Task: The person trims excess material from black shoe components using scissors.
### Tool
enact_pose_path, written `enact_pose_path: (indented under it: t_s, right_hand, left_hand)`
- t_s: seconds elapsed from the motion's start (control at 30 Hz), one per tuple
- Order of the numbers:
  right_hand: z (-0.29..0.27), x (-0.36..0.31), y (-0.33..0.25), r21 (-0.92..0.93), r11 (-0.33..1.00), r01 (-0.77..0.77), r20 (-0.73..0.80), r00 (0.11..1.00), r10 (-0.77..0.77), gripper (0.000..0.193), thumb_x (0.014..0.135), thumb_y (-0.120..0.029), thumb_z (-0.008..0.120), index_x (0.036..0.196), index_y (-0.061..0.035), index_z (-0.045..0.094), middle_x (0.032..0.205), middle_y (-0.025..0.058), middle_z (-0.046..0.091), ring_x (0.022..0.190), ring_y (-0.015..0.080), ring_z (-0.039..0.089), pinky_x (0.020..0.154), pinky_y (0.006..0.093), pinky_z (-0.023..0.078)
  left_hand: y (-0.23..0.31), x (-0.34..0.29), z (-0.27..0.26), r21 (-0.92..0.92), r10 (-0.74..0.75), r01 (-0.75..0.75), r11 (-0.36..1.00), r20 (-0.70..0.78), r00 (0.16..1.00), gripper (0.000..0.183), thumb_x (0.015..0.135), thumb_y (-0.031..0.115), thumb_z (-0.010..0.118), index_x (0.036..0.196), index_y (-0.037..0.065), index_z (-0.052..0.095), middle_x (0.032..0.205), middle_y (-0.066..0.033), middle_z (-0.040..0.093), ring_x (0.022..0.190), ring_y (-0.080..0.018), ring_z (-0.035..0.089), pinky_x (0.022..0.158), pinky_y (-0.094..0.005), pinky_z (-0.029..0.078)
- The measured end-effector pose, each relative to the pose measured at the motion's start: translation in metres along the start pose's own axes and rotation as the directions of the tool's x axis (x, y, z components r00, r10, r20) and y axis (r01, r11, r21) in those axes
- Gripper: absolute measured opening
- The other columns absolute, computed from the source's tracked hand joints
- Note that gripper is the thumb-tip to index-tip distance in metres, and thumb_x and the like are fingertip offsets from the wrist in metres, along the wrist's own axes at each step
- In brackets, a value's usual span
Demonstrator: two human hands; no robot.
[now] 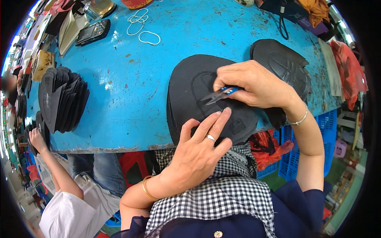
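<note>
In my right hand (pixel 254 85) is a pair of small thread snips (pixel 216 96) with blue handles, fingers wrapped round it. Its metal blades point left, over a black leather-like piece (pixel 190 73) with a rounded end and a stitched line. My left hand (pixel 202 144), wearing a ring, lies with fingers stretched out on the same piece, close below the blade tips. More black layers show under its left edge. Just beyond my right hand rests another stack of black pieces (pixel 279 59) with a raised pattern. Whether a thread sits between the blades is too small to tell.
A fanned pile of black pieces (pixel 63 99) stands left on the blue table (pixel 131 87). Behind are a calculator (pixel 93 32), a notebook (pixel 73 31) and white cord (pixel 137 22). A person's hand (pixel 37 141) works at far left. Blue crates (pixel 287 158) stand below the right edge.
</note>
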State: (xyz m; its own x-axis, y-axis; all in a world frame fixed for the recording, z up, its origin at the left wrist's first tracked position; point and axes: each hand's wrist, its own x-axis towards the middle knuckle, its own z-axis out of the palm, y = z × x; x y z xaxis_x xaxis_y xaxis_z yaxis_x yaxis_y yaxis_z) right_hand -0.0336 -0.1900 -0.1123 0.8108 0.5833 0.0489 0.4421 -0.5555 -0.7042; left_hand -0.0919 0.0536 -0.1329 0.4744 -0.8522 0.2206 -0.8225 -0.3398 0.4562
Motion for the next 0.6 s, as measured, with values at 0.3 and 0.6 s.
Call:
enact_pose_path:
  t_s: [0.3,0.6]
  right_hand:
    - [0.016,0.004,0.000,-0.087,0.990,-0.115,-0.176,0.979,0.099,0.015,0.094,-0.017,0.066,0.100,-0.0036,0.063,0.087,0.0123,0.069,0.080,0.0341,0.066,0.068,0.0425,0.051]
    - [0.021,-0.021,-0.026,-0.040,0.994,-0.103,-0.436,0.897,0.075,0.011,0.095,-0.010,0.064,0.103,-0.0033,0.060,0.093,0.0117,0.071,0.076,0.0252,0.072,0.065,0.0365,0.056]
  left_hand:
    - [-0.017,0.010,0.004,0.004,0.019,-0.018,1.000,-0.147,0.989,0.016,0.076,0.001,0.066,0.089,0.006,0.057,0.143,-0.0145,0.058,0.109,-0.0258,0.057,0.091,-0.0388,0.043]
    - [-0.031,0.022,-0.019,-0.200,-0.181,0.159,0.967,-0.096,0.979,0.005,0.089,0.000,0.055,0.090,0.005,0.055,0.138,-0.0145,0.063,0.086,-0.0257,0.055,0.080,-0.0399,0.044]
